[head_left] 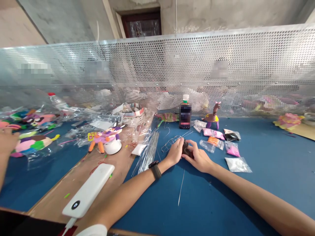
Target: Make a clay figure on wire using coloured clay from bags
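Over the blue table my left hand (175, 153) and my right hand (201, 159) meet around a dark brown lump (187, 150) that looks like modelling clay. Fingers of both hands are closed on it and cover part of it. Just behind my left hand lies a tangle of bent thin wire (168, 144). A bundle of straight metal wires (150, 151) spreads to its left. One loose wire (181, 188) rests on the table in front of my hands. Right of my right hand are small bags of clay: orange (213, 141), pink (232, 149) and white (237, 164).
A dark bottle (185, 113) and a clay animal figure (213, 116) stand behind my hands. To the left are a white power bank (89, 190), an orange-purple figure (105, 137) and a basket (133, 113). Another person's hand (7, 141) is at the far left. A perforated metal screen (147, 62) spans the back.
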`<state>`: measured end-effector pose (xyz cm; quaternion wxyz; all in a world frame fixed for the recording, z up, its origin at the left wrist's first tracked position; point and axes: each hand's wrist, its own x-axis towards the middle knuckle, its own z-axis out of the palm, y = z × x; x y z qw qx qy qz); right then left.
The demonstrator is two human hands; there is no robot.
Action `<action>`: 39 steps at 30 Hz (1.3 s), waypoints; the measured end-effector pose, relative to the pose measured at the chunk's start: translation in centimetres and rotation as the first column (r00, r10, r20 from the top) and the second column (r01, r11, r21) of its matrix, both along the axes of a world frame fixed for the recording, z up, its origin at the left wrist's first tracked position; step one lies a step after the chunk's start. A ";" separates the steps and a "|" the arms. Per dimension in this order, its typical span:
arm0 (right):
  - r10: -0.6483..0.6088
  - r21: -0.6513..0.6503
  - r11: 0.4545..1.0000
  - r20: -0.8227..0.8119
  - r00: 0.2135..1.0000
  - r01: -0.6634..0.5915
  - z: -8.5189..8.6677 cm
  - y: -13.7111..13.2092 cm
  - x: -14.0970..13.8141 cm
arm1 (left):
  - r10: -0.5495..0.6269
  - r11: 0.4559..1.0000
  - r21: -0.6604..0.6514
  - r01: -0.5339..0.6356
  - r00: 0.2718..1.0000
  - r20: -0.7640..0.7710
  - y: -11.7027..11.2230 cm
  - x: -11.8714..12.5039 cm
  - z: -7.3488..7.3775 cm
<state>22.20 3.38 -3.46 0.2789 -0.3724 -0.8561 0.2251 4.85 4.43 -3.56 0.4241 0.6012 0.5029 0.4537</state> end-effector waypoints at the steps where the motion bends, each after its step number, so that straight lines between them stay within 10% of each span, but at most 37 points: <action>1: -0.003 -0.008 1.000 0.003 1.000 0.003 0.1 0.0 0.0 | -0.013 1.000 0.013 0.014 0.999 -0.040 -0.1 0.0 0.1; 13: -0.217 0.007 0.976 0.114 0.969 0.218 0.3 -0.2 -0.3 | -0.126 0.989 0.042 0.142 0.959 -0.255 -0.6 -0.2 0.4; 39: -0.232 0.141 0.961 -0.056 0.971 0.238 -0.5 1.1 0.3 | -0.157 0.979 -0.110 0.173 0.978 0.139 -0.2 -0.1 0.1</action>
